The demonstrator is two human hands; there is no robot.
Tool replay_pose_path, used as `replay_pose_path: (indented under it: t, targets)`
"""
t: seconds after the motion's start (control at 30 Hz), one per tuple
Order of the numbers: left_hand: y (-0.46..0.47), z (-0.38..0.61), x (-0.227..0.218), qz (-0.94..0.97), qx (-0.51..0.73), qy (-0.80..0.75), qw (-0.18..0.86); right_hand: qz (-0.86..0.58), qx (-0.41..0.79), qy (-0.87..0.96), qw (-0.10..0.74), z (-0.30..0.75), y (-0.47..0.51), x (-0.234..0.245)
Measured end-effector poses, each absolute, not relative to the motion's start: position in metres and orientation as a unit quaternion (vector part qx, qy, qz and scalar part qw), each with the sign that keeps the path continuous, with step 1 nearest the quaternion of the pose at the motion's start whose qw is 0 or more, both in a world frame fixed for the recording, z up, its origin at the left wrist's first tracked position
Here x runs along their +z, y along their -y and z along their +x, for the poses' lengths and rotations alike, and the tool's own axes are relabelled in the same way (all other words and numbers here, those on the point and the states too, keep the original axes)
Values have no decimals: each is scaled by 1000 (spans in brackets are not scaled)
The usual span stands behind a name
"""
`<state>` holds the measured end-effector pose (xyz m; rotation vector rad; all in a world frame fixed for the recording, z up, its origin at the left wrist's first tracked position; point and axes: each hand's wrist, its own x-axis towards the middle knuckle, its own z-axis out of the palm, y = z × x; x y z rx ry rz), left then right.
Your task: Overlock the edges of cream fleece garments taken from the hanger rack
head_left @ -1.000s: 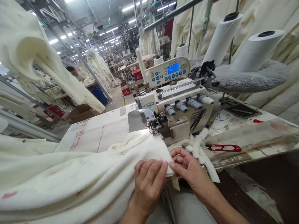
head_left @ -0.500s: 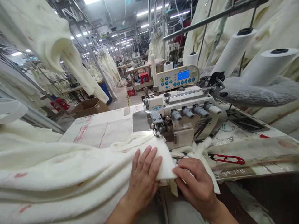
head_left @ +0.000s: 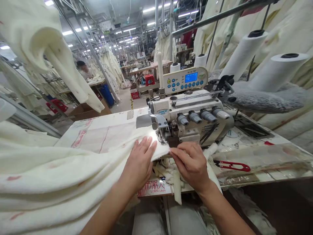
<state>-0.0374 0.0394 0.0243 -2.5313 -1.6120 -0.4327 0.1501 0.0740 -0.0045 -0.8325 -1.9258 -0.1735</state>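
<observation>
A large cream fleece fabric [head_left: 61, 176] drapes across the table from the left. My left hand [head_left: 139, 161] lies flat on it, fingers stretched toward the presser foot [head_left: 161, 135] of the white overlock sewing machine [head_left: 190, 119]. My right hand [head_left: 192, 163] pinches the fabric's edge just in front of the presser foot, fingers closed on the cloth. Trimmed strips of cream fabric [head_left: 171, 176] hang below my hands at the table's front.
Red thread snips [head_left: 232, 165] lie on the table to the right. Big white thread cones [head_left: 276, 70] stand behind the machine. Cream garments [head_left: 49, 52] hang overhead on the left. Another person [head_left: 81, 67] sits far back in the workshop.
Both hands slid the fabric edge forward, from the table's front up to the presser foot. My left hand stayed flat; my right hand kept its pinch on the edge.
</observation>
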Motion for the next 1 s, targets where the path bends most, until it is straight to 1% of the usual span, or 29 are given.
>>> replay_pose_path:
  t: [0.1,0.2,0.3,0.43,0.5,0.6,0.7,0.73,0.8,0.83,0.9,0.97,1.0]
  targets:
    - [-50,-39,35,-826,-92,556,28,-385,-72,791,470,145,-80,-2]
    - [-67,-38,43,-820,-68,567,28,-414,-58,766,488,143,-70,-2]
    - [-90,-38,50,-818,-76,569,28,-393,-31,762,513,142,-51,-4]
    - [-106,-54,50,-801,-114,587,32,-345,34,796,496,133,-30,-9]
    - [-96,-72,41,-785,-131,604,38,-322,82,813,479,127,-22,-11]
    - [-56,-100,18,-744,-180,643,27,-311,170,812,464,123,-15,-15]
    - [-2,-105,6,-683,-248,685,-51,-357,281,772,444,118,-14,-18]
    - [14,-99,7,-680,-247,685,-88,-377,319,756,430,115,-16,-18]
    - [37,-77,19,-723,-185,648,-155,-404,405,713,406,109,-22,-17]
    - [43,-63,27,-756,-142,614,-177,-412,455,677,407,107,-26,-17]
    - [44,-36,42,-807,-85,556,-181,-416,560,570,434,108,-33,-16]
    - [36,-18,51,-820,-99,542,-157,-425,615,463,476,119,-39,-20]
    - [31,-14,53,-817,-126,544,-147,-443,601,440,499,128,-41,-25]
